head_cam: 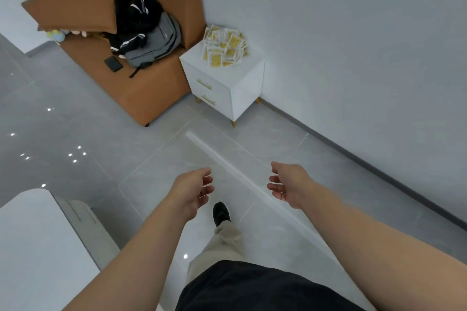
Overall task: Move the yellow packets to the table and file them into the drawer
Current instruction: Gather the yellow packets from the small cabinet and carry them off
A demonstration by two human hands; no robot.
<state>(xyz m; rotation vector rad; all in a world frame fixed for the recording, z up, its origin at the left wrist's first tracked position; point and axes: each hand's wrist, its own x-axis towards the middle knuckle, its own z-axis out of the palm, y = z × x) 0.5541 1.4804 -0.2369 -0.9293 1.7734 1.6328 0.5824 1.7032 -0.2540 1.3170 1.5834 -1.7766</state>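
A heap of several yellow packets (225, 46) lies on top of a small white nightstand (249, 88) against the wall, far ahead of me. The nightstand's two drawers (205, 84) with gold handles are closed. My left hand (194, 190) and my right hand (288, 184) hang over the floor in front of my body, palms facing each other. Both have loosely curled fingers and hold nothing. The packets are well beyond reach of either hand.
A brown sofa (149, 88) stands left of the nightstand, carrying cushions, a grey backpack (154, 43), black clothing and a dark wallet. A white table (38, 242) fills the lower left. Grey tiled floor (252, 139) stretches between me and the nightstand. My foot (221, 213) is forward.
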